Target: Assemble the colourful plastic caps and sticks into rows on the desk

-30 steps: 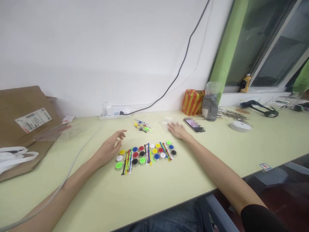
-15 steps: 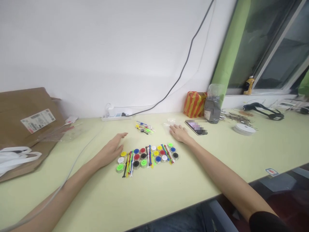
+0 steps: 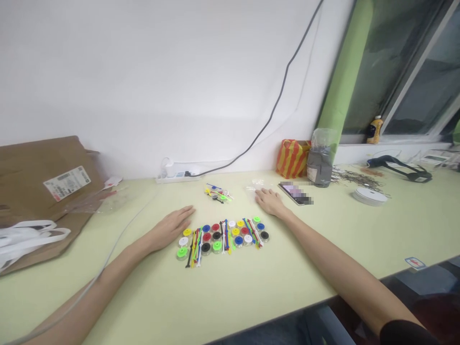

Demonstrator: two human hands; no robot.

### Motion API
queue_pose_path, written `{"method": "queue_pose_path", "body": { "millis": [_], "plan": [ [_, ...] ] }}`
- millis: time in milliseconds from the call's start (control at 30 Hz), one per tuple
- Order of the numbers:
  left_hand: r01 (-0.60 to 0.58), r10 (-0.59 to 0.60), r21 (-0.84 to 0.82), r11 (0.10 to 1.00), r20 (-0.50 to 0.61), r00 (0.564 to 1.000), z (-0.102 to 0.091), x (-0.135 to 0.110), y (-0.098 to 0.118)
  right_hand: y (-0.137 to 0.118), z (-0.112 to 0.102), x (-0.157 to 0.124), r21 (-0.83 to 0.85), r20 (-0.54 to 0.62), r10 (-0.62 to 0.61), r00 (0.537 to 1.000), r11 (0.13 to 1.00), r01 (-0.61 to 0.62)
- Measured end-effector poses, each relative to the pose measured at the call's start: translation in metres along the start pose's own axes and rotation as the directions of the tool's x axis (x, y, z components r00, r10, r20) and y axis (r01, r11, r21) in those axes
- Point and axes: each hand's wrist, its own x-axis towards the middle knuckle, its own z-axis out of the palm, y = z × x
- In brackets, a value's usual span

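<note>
My left hand (image 3: 171, 229) lies on the table just left of an arrangement of small parts, its fingers stretched out and nothing in it. My right hand (image 3: 270, 202) rests palm down beyond the arrangement's right end, fingers spread, touching a clear plastic bag (image 3: 253, 187). Between my arms, small round pieces with coloured tops (image 3: 216, 246) stand in groups. Bundles of thin arrow-shaped plastic sticks (image 3: 196, 247) lie between these groups, in black, yellow, red, green, blue and white. Farther back is a loose little pile of similar round pieces and sticks (image 3: 218, 194).
A phone (image 3: 295, 193), a striped bag (image 3: 293, 159) and a dark wrapped container (image 3: 319, 165) are at back right, with a white round spool (image 3: 370, 195) beyond. A power strip (image 3: 176, 178) lies by the wall. On the left are a brown paper bag (image 3: 32, 167) and a cable (image 3: 118, 239).
My left hand has come down flatter on the table, with its fingers closer together. My right hand stays by the clear bag. The whole view has shifted slightly.
</note>
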Motion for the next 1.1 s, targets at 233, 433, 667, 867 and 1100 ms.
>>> {"method": "queue_pose_path", "body": {
  "millis": [233, 433, 667, 867, 1100],
  "plan": [
    [-0.006, 0.007, -0.028, 1.0, 0.013, 1.0, 0.0, -0.002, 0.0, 0.001, 0.006, -0.003, 0.024, -0.052, -0.014, 0.999, 1.0, 0.015],
    [0.015, -0.015, -0.026, 1.0, 0.026, 1.0, -0.001, -0.003, 0.006, -0.006, 0.002, -0.001, 0.036, -0.186, 0.02, 0.982, 0.999, -0.014],
    [0.024, -0.024, -0.026, 0.999, 0.017, 1.0, 0.0, -0.004, 0.01, -0.04, -0.01, -0.01, 0.136, -0.256, -0.356, 0.899, 0.907, 0.398],
    [0.005, -0.005, -0.03, 1.0, 0.019, 1.0, 0.002, -0.005, 0.01, -0.063, -0.012, -0.025, 0.287, -0.11, -0.508, 0.854, 0.806, 0.517],
    [-0.016, 0.015, -0.024, 1.0, -0.023, 1.0, 0.006, -0.003, 0.006, -0.07, -0.017, -0.026, 0.352, -0.089, -0.478, 0.874, 0.806, 0.476]
  ]
}}
